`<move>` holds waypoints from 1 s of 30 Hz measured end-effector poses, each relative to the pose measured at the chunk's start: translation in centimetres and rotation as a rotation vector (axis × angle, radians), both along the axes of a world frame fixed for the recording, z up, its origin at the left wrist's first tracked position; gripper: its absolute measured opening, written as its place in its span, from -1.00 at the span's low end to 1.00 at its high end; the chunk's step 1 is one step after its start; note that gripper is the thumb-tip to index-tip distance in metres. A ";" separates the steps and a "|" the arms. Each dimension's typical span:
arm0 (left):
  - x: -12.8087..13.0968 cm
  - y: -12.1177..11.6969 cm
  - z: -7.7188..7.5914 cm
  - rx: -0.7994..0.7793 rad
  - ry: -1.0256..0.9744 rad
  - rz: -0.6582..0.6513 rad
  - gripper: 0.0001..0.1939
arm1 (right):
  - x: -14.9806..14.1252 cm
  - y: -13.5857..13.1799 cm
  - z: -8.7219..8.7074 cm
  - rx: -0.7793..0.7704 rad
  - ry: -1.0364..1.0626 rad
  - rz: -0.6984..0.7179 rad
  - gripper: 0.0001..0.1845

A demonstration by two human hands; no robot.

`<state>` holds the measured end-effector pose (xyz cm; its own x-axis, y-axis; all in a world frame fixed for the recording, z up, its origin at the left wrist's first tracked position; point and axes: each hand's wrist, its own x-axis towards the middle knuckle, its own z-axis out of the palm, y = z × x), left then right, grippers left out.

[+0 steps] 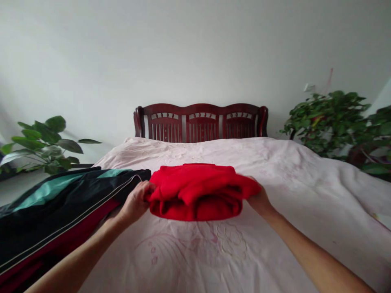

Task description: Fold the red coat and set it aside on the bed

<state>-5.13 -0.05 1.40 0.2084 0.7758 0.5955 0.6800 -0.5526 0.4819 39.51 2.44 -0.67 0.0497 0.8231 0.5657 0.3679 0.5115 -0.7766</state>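
Note:
A bright red folded garment [195, 189], its exact kind hidden by the folds, lies in a thick bundle on the pale pink bedspread [189, 252]. My left hand [139, 201] grips its left edge, fingers pinched into the cloth. On the other side my right hand [259, 199] holds the right end, with most of the fingers hidden under a flap of red fabric. Layers and a dark hollow show along the bundle's near side. Close to my left forearm is a pile of dark clothing [82, 207] with teal panels, white piping and a dark red part.
A carved dark wooden headboard [201, 122] stands behind the bed against a pale wall [195, 49]. Leafy plants grow at the left [45, 142] and at the right [332, 122]. A white socket [309, 87] sits on the wall above the right plants.

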 end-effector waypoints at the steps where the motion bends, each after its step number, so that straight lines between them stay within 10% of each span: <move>1: 0.0 -0.8 -2.2 -0.012 0.041 -0.011 -0.91 | 0.4 -0.9 -2.1 -0.021 -0.055 0.002 -0.75; 6: -0.8 -3.1 -7.3 -0.101 0.302 0.021 -0.74 | 2.2 -3.1 -6.3 -0.093 -0.199 0.092 -0.73; 13: -1.0 -6.4 -3.0 0.009 0.319 0.072 -0.52 | 3.8 -4.1 -0.4 -0.305 -0.410 -0.010 -0.52; 20: 7.1 -8.3 0.1 0.115 0.443 -0.070 -0.54 | -7.0 -8.8 5.0 0.081 -0.578 -0.047 -0.50; 30: 7.3 -4.3 -7.1 0.021 0.429 0.161 -0.48 | -6.7 -6.0 -4.2 -0.052 -0.979 -0.065 -0.44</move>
